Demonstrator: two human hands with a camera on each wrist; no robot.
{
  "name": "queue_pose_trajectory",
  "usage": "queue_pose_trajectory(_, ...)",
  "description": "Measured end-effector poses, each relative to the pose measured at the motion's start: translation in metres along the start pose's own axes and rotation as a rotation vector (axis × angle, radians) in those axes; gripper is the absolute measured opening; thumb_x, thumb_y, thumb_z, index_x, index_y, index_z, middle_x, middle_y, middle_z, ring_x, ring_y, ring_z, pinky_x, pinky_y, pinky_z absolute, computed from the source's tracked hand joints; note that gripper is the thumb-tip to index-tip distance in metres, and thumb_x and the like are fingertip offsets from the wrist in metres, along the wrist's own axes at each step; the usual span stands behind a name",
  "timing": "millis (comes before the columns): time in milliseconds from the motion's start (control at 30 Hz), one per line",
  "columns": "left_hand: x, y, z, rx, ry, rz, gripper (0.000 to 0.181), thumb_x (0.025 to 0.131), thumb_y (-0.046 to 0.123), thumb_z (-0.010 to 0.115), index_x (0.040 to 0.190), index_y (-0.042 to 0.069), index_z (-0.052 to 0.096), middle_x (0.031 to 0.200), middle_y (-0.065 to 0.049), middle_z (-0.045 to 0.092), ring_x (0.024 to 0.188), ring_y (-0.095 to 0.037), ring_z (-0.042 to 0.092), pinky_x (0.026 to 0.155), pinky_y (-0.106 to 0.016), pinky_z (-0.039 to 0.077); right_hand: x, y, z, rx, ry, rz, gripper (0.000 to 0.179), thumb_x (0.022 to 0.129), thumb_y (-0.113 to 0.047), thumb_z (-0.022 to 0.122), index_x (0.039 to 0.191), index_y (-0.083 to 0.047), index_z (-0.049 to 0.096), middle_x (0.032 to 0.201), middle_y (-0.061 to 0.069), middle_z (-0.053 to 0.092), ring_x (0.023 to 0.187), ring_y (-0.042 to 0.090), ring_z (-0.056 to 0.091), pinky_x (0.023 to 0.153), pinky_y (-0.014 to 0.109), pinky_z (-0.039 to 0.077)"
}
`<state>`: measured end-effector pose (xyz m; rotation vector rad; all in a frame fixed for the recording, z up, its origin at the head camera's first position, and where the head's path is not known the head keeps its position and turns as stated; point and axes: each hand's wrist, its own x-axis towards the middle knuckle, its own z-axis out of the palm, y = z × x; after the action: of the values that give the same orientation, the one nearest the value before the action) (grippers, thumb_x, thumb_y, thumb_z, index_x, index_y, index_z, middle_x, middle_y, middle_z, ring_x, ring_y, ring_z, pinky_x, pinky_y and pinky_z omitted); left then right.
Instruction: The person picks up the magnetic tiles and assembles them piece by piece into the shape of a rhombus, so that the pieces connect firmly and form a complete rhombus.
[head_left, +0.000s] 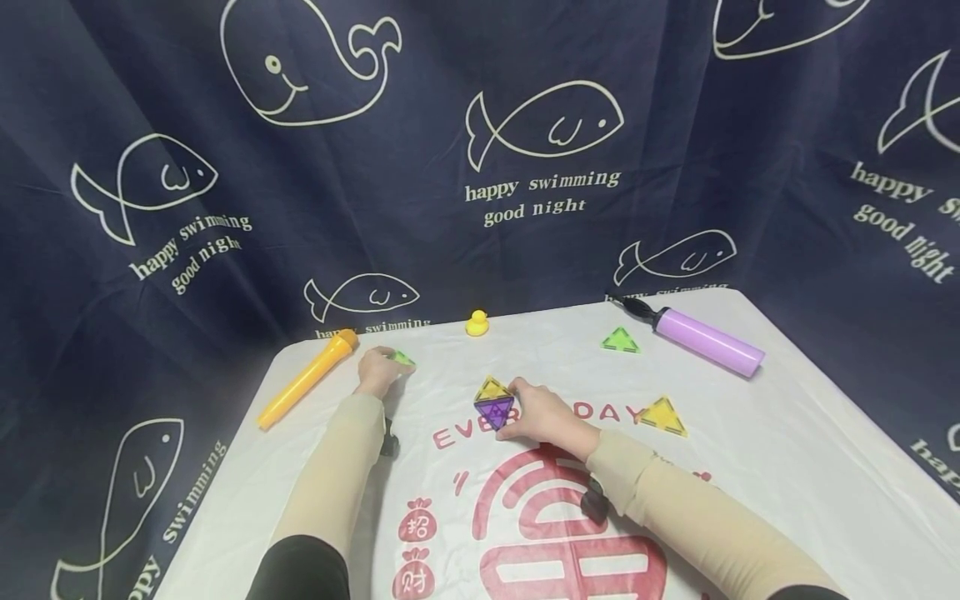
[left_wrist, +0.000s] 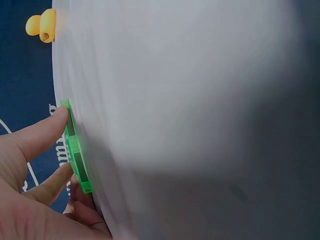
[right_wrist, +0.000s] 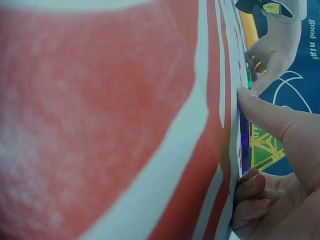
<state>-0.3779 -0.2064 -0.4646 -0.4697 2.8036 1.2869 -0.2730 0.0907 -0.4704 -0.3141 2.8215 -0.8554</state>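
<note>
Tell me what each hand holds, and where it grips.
In the head view, the left hand holds a green triangle by its left side; the right hand holds a purple triangle at its near tip and right corner.

We see translucent, glossy plastic in the purple triangle (head_left: 494, 412), the yellow triangle (head_left: 492, 388) touching it and the green triangle (left_wrist: 77, 159) at the table's edge. The orange stick (head_left: 307, 379), the duck (head_left: 477, 324) and the lilac pump (head_left: 708, 342) look like smooth, opaque plastic. We take the navy curtain (head_left: 540, 42) for matt, softly folded cloth, the cream sleeves (head_left: 324, 483) for matt fabric, and the white table cover (head_left: 825, 450) for a smooth, faintly creased sheet.
</note>
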Motion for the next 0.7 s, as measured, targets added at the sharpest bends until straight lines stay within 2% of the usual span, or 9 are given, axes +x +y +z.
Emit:
queue_pose_trajectory(167, -0.007, 0.002, -0.001, -0.009, -0.026, -0.004, 0.063, 0.078, 0.011, 0.085, 0.134, -0.002, 0.059, 0.135, -0.024, 0.055, 0.124, -0.040, 0.050, 0.112, -0.049, 0.037, -0.001, 0.000, 0.000, -0.008, -0.003, -0.003, 0.084, 0.071, -0.043, 0.093, 0.136, -0.007, 0.053, 0.111, 0.013, 0.067, 0.103, 0.030, 0.064, 0.088, 0.047, 0.055)
queue_pose_trajectory(400, -0.028, 0.006, 0.006, 0.008, -0.095, -0.002, 0.066, 0.077, 0.011, 0.085, 0.136, -0.001, 0.058, 0.136, -0.024, 0.055, 0.122, -0.039, 0.052, 0.109, -0.052, 0.040, -0.001, -0.001, -0.001, -0.004, -0.002, -0.004, 0.083, 0.072, -0.042, 0.093, 0.135, -0.006, 0.053, 0.112, 0.015, 0.067, 0.104, 0.031, 0.064, 0.089, 0.048, 0.054)
queue_pose_trajectory(700, -0.060, 0.004, 0.017, 0.037, -0.088, 0.069, 0.064, 0.071, 0.006, 0.089, 0.130, 0.000, 0.063, 0.127, -0.023, 0.062, 0.116, -0.039, 0.057, 0.105, -0.051, 0.044, 0.003, 0.000, -0.001, 0.005, -0.004, -0.014, 0.083, 0.072, -0.041, 0.093, 0.135, -0.005, 0.053, 0.115, 0.015, 0.067, 0.106, 0.032, 0.064, 0.092, 0.048, 0.054)
